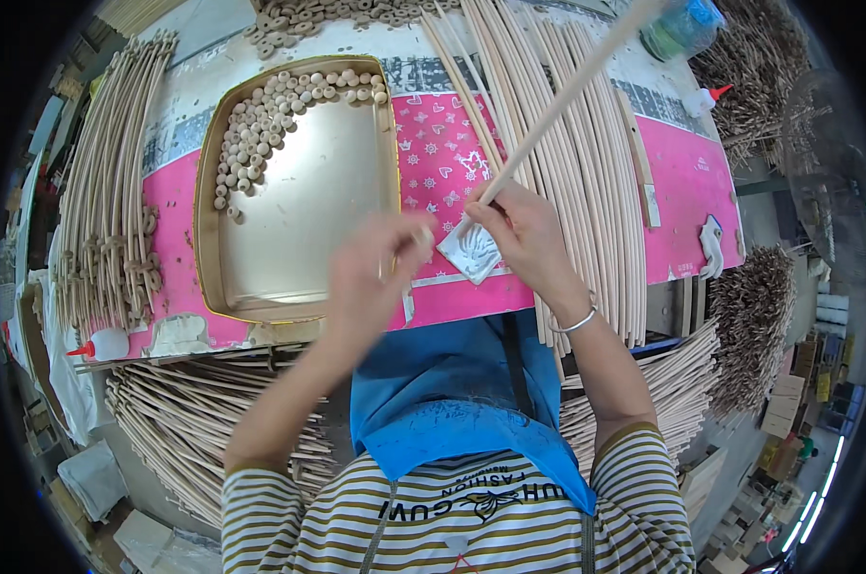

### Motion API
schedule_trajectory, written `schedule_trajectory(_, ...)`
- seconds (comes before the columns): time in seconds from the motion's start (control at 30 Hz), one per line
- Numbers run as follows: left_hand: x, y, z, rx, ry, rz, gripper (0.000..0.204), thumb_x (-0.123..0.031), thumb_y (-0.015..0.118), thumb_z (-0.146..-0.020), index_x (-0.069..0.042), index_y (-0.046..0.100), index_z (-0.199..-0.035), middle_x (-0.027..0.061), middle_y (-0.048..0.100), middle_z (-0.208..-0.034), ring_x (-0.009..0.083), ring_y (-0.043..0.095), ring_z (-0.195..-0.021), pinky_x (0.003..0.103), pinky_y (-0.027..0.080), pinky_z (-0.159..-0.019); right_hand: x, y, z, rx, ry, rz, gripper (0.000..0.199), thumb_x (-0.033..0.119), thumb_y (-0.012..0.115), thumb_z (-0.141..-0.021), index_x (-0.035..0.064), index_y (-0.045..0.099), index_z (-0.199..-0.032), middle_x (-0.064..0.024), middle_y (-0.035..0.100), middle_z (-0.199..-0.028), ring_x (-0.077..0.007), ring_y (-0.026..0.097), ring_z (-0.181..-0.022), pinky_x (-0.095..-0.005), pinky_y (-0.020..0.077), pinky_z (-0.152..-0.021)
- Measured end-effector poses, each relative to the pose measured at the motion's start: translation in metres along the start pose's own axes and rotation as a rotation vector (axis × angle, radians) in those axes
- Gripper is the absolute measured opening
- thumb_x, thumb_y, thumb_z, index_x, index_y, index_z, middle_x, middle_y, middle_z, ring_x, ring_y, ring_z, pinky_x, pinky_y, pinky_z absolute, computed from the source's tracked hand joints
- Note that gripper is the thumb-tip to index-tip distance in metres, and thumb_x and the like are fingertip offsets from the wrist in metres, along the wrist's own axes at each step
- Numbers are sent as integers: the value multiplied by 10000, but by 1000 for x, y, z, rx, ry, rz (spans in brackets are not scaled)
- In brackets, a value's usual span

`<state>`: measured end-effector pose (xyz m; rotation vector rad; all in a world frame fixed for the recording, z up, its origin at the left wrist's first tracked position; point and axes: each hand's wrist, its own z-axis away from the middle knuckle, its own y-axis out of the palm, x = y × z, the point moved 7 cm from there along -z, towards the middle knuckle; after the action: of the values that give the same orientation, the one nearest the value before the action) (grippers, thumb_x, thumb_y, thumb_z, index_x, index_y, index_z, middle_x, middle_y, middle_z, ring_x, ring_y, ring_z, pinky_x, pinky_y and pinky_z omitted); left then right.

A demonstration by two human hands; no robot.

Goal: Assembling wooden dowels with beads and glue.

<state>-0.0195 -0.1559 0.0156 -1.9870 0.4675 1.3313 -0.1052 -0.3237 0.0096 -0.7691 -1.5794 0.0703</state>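
Note:
My right hand [521, 230] is closed around the lower part of a long pale wooden stick [571, 96], which slants up to the far right. The stick's low end is over a small flat pad smeared with white paste [471, 253] at the table's near side. Motion blurs my left hand [380, 273], beside the near right corner of a shallow gold tray [299, 311]. Its thumb and fingers look pinched around something small and pale, too smeared to name. Small round wooden beads [251, 143] with holes lie along the tray's far and left sides.
Many loose sticks [586, 191] lie to the right of the pad. Sticks with rings [108, 220] are bundled at the left. Wooden rings [308, 21] are heaped at the back. Red-tipped bottles [108, 344] [702, 101] and a white glove [711, 247] rest near the table's edges.

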Motion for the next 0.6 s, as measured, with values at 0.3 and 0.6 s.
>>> schedule_trajectory(0.3, 30, 60, 62, 0, -113, 102, 264, -8, 632, -913, -18, 658, -1177, 145, 638, -1033, 282, 654, -913, 360, 523, -815, -10, 23, -6, 74, -78, 145, 189, 210, 634, -948, 21, 648, -954, -149, 632, -814, -327, 643, -728, -412, 497, -660)
schedule_trajectory(0.6, 57, 68, 59, -90, -291, 249, 267, -42, 615, -954, 26, 613, -1212, 123, 659, -1003, 191, 660, -904, 312, 518, -831, -35, 1, 7, 48, 25, 23, 201, 177, 645, -959, -22, 636, -981, -129, 616, -770, -234, 633, -671, -362, 489, -614)
